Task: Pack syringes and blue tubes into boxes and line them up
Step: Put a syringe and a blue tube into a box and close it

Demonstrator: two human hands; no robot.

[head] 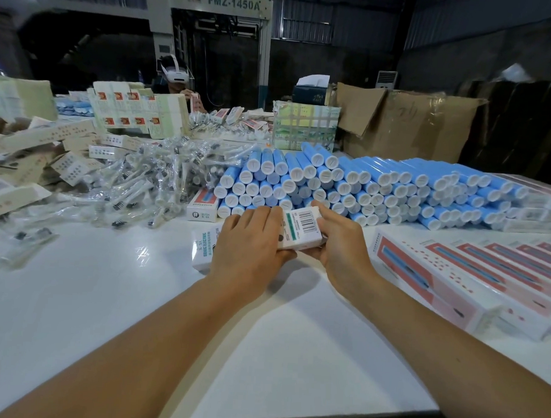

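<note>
White worktable (106, 296) in a dim factory room.
At frame centre, my left hand (247, 242) and right hand (339, 240) both grip a barcoded white box (300, 229).

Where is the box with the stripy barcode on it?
The barcode box is in the middle of the head view, held between the left hand and the right hand, just in front of the blue tubes.

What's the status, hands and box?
Left hand and right hand both gripping one white box, barcode up, above the table. Blue tubes stacked right behind. Packed boxes lined up at right. Nothing blocking.
</note>
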